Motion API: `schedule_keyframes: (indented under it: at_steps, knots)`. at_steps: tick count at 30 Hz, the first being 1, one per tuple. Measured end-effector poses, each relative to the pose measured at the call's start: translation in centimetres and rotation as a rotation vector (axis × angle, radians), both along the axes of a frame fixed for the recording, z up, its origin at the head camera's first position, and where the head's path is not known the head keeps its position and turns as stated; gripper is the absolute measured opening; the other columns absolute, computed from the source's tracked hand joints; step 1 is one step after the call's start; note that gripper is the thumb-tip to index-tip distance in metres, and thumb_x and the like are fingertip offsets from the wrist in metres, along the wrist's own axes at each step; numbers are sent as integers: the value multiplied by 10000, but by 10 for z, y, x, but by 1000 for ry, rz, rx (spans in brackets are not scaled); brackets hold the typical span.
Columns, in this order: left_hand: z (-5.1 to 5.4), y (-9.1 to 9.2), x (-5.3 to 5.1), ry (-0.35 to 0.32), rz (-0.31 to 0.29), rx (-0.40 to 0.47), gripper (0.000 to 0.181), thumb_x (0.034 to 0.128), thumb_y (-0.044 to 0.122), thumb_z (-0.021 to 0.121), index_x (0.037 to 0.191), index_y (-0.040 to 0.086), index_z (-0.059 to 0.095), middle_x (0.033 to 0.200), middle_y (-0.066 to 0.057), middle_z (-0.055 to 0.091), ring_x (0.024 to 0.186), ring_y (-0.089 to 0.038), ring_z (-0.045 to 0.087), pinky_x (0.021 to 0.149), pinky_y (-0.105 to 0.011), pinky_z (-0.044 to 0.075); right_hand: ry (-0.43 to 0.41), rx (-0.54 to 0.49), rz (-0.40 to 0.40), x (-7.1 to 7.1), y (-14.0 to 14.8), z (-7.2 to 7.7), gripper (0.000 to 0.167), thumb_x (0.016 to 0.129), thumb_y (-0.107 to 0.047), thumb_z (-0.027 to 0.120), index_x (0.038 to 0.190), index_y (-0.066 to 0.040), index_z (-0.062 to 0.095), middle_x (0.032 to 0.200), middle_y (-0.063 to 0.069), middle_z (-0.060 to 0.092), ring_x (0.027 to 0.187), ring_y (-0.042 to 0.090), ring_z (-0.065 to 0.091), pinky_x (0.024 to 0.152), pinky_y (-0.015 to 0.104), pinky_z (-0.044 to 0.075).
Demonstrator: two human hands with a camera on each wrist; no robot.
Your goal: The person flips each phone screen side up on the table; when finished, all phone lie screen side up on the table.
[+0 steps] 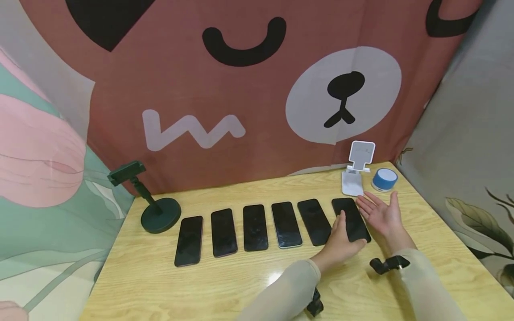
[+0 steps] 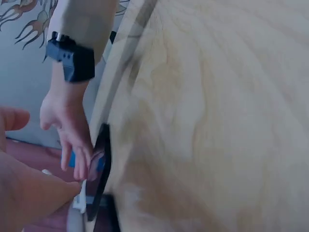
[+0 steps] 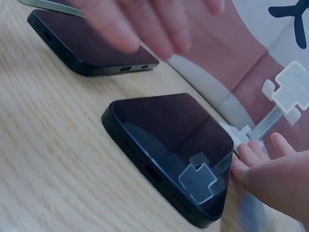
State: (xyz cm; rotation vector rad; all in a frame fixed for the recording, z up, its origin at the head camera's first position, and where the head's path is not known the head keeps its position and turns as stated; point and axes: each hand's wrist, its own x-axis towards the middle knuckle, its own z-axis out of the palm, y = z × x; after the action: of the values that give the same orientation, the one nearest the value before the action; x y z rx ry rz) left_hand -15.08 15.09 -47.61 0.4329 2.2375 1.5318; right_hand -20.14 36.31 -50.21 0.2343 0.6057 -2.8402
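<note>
Several dark-screened phones lie face up in a row on the wooden table. My left hand [image 1: 341, 245] is held over the near part of the rightmost phone [image 1: 354, 218], its fingers extended and holding nothing. Beside that phone's right edge is my right hand [image 1: 383, 218], palm turned up, fingers loosely straight. The right wrist view shows the rightmost phone [image 3: 169, 145] between both hands, with a stand's reflection on its glass. In the left wrist view, my left hand [image 2: 29, 193] is at the lower left and my right hand [image 2: 70, 121] is beyond it.
A white folding phone stand [image 1: 353, 182] and a blue-and-white round device [image 1: 384, 179] stand behind the right hand. At the left is a dark green stand [image 1: 160, 215] with a round base. A bear-print cloth [image 1: 180, 84] hangs behind the table [image 1: 225, 285].
</note>
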Motion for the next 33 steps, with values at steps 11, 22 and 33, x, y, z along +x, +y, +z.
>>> schedule_keyframes:
  at_steps: [11, 22, 33]
  knots:
    - [10, -121, -40, 228, -137, -31, 771, 939, 363, 563, 1533, 204, 97, 1567, -113, 117, 1399, -307, 220, 1071, -511, 281, 190, 67, 12, 1, -3, 22, 712, 908, -632, 377, 1187, -13, 590, 1172, 163, 611, 1212, 262, 511, 1150, 304, 33]
    - [52, -271, -67, 539, -207, -456, 794, 929, 385, 575, 1534, 181, 104, 1579, -123, 31, 1431, -340, 46, 1052, -595, 250, 546, 367, 51, 2, -22, 61, 621, 1025, -432, 193, 1246, 11, 569, 1209, 95, 615, 1160, 204, 553, 944, 308, 446]
    - [96, -328, -49, 806, -32, -738, 913, 829, 547, 638, 1514, 114, 217, 1561, -194, 82, 1425, -369, 73, 1074, -613, 164, 549, 1617, -106, 21, -80, 116, 553, 1042, -345, 283, 1417, 58, 333, 1440, 242, 339, 1331, 410, 278, 1064, 524, 261]
